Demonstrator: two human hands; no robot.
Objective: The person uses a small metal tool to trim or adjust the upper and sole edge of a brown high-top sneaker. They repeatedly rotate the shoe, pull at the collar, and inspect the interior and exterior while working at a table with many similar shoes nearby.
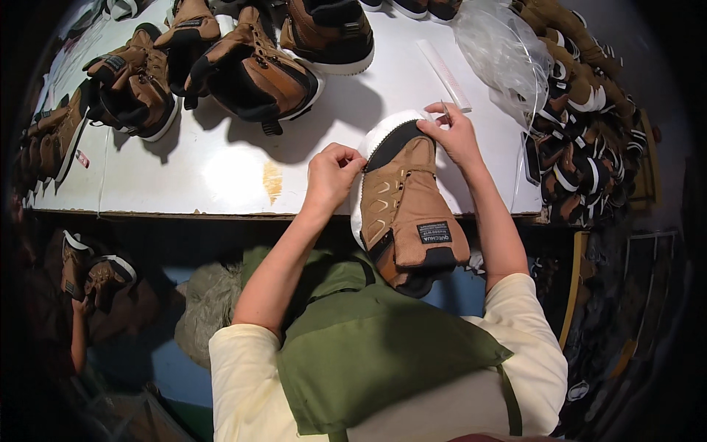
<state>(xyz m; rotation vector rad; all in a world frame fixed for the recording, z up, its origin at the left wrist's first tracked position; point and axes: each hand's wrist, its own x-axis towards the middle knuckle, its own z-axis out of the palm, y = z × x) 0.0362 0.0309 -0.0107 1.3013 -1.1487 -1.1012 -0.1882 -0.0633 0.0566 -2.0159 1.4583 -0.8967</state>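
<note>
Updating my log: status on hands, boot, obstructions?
Left hand pinching brown high-top boot at sole edge; right hand at toe. Toe pointing away. Nothing blocking hands.

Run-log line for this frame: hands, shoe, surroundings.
left hand: pinching at brown shoe, left edge | right hand: thumb at toe | shoe: toe end over white table | right side: clear plastic, piled shoes

Clear plastic bag (504, 55) on white table (147, 190)

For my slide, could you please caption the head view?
Left hand and right hand hold a brown shoe at a white table.
</note>
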